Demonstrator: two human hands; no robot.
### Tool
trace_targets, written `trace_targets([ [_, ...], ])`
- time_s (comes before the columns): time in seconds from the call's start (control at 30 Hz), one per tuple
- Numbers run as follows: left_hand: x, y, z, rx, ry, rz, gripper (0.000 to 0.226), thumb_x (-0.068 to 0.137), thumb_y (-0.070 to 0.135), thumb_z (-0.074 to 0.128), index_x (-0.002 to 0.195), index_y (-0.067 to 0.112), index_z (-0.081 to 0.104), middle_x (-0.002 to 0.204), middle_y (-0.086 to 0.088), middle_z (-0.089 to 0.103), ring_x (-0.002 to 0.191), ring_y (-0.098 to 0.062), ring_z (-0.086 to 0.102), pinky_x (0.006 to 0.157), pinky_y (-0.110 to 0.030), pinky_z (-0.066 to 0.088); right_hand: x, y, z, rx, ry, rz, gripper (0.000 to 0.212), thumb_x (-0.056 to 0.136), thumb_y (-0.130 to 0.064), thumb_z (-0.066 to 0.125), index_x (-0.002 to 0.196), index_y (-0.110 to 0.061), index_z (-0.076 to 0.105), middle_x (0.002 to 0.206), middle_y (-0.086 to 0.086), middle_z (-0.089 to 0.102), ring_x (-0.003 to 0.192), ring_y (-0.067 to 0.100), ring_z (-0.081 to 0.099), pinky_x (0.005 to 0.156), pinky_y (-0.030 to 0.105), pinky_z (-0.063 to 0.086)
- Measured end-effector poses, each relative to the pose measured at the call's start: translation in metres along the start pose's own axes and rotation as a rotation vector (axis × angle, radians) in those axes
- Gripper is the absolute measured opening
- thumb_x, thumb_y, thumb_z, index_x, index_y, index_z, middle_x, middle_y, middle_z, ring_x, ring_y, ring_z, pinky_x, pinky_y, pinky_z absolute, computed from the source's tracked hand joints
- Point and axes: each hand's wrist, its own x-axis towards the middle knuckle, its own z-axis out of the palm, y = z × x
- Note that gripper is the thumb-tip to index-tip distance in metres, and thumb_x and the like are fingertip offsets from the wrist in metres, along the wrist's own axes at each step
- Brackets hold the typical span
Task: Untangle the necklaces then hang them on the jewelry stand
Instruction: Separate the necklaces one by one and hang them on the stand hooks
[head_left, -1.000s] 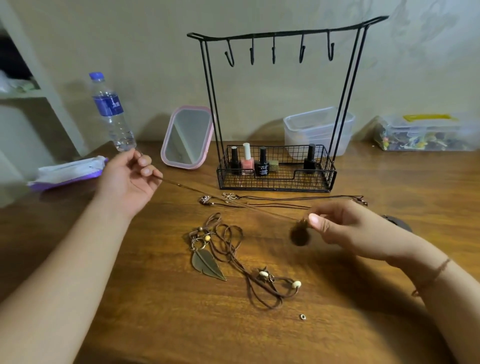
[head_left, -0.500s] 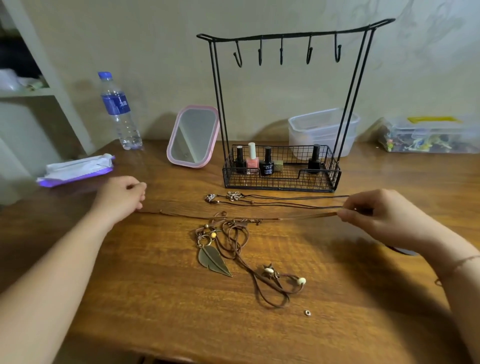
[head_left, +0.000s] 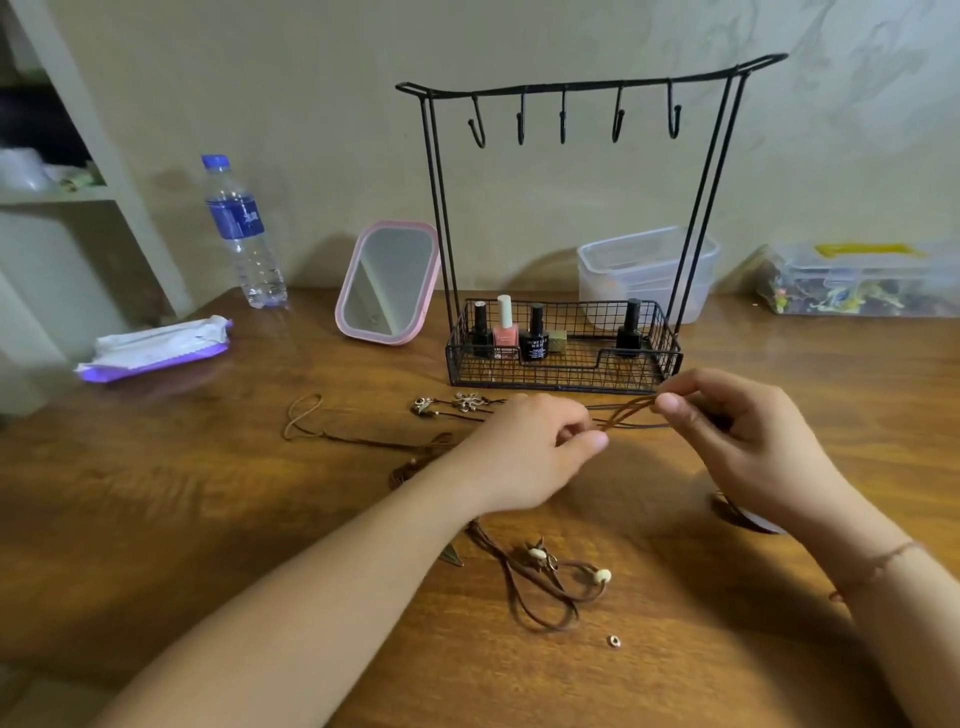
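Pinching a brown cord necklace at frame center, both hands sit close together: the left hand grips 1 end, the right hand pinches the loop. Its tail trails left across the table. Another necklace lies tangled below. Untangling looks underway; next, I'd judge, the loop must be lifted onto 1 of 5 bare hooks of the jewelry stand above.
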Motion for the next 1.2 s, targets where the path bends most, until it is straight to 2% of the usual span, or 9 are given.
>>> trace_targets([
  [0.1, 0.007, -0.003, -0.012, -0.171, 0.102, 0.073, 0.027, 0.102, 0.028, 0.047, 0.079, 0.023, 0.061, 0.063, 0.004, 0.053, 0.067, -0.032, 0.057, 0.071, -0.047, 0.052, 0.005, 0.011, -0.005, -0.090, 0.014, 0.073, 0.015, 0.089, -0.042, 0.055, 0.078, -0.035, 0.061, 0.060, -0.005, 0.063, 0.053, 0.008, 0.052, 0.051, 0.020, 0.040],
  [0.23, 0.021, 0.006, -0.042, -0.361, 0.219, 0.127, 0.032, 0.102, 0.023, 0.048, 0.074, 0.018, 0.061, 0.054, 0.009, 0.050, 0.061, -0.020, 0.053, 0.081, -0.046, 0.052, 0.006, 0.015, -0.001, -0.154, -0.108, 0.111, 0.033, 0.084, -0.059, 0.041, 0.076, -0.035, 0.062, 0.065, -0.001, 0.063, 0.062, 0.018, 0.058, 0.057, 0.036, 0.046],
  [0.33, 0.032, 0.017, -0.054, -0.120, 0.215, 0.172, 0.031, 0.101, 0.029, 0.050, 0.074, 0.024, 0.063, 0.053, 0.009, 0.047, 0.052, -0.008, 0.046, 0.065, -0.039, 0.051, 0.005, 0.017, -0.004, -0.195, -0.123, 0.120, 0.031, 0.089, -0.053, 0.042, 0.074, -0.034, 0.061, 0.056, -0.005, 0.055, 0.054, 0.007, 0.050, 0.053, 0.029, 0.039],
  [0.43, 0.033, 0.002, -0.066, 0.171, 0.053, 0.142, 0.021, 0.097, 0.035, 0.057, 0.079, 0.028, 0.065, 0.060, 0.012, 0.052, 0.051, -0.001, 0.044, 0.058, -0.026, 0.044, 0.005, 0.025, -0.012, -0.412, -0.129, 0.165, 0.025, 0.097, -0.043, 0.047, 0.075, -0.035, 0.058, 0.058, -0.015, 0.053, 0.056, 0.003, 0.049, 0.049, 0.023, 0.033],
  [0.57, 0.021, -0.046, -0.085, 0.526, -0.139, 0.036, 0.019, 0.096, 0.040, 0.056, 0.084, 0.027, 0.064, 0.072, 0.010, 0.062, 0.064, -0.003, 0.059, 0.063, -0.025, 0.047, 0.008, 0.047, -0.027, -0.706, -0.102, 0.269, 0.028, 0.097, -0.050, 0.043, 0.081, -0.034, 0.060, 0.067, -0.011, 0.056, 0.066, 0.022, 0.053, 0.053, 0.027, 0.036],
  [0.83, -0.036, -0.140, -0.128, 0.624, -0.065, -0.287, 0.051, 0.085, 0.066, 0.030, 0.071, 0.026, 0.059, 0.067, 0.007, 0.062, 0.069, -0.007, 0.060, 0.065, -0.027, 0.043, 0.008, 0.057, -0.036, -0.791, -0.226, 0.412, 0.032, 0.094, -0.063, 0.039, 0.086, -0.039, 0.060, 0.072, -0.009, 0.056, 0.071, 0.023, 0.055, 0.061, 0.030, 0.042],
  [1.0, -0.050, -0.183, -0.106, 0.623, 0.059, -0.365, 0.042, 0.094, 0.059, 0.034, 0.072, 0.029, 0.055, 0.077, 0.010, 0.058, 0.079, -0.009, 0.057, 0.064, -0.028, 0.041, 0.009, 0.046, -0.025, -0.837, -0.246, 0.303, 0.040, 0.095, -0.062, 0.026, 0.085, -0.035, 0.054, 0.073, -0.009, 0.051, 0.072, 0.024, 0.054, 0.060, 0.031, 0.039],
  [1.13, -0.049, -0.181, -0.092, 0.610, 0.203, -0.261, 0.017, 0.096, 0.048, 0.048, 0.100, 0.033, 0.057, 0.103, 0.015, 0.057, 0.103, -0.011, 0.051, 0.081, -0.030, 0.043, 0.006, 0.053, -0.016, -0.738, -0.177, 0.006, 0.037, 0.087, -0.059, 0.040, 0.086, -0.030, 0.064, 0.082, -0.012, 0.059, 0.086, 0.021, 0.057, 0.065, 0.033, 0.048],
  [1.2, -0.050, -0.162, -0.084, 0.570, 0.231, -0.168, 0.024, 0.097, 0.042, 0.051, 0.118, 0.032, 0.057, 0.119, 0.016, 0.055, 0.113, -0.008, 0.048, 0.091, -0.031, 0.043, 0.002, 0.035, -0.010, -0.581, -0.191, -0.155, 0.036, 0.088, -0.061, 0.045, 0.085, -0.031, 0.066, 0.081, -0.015, 0.060, 0.081, 0.014, 0.055, 0.066, 0.036, 0.051],
])
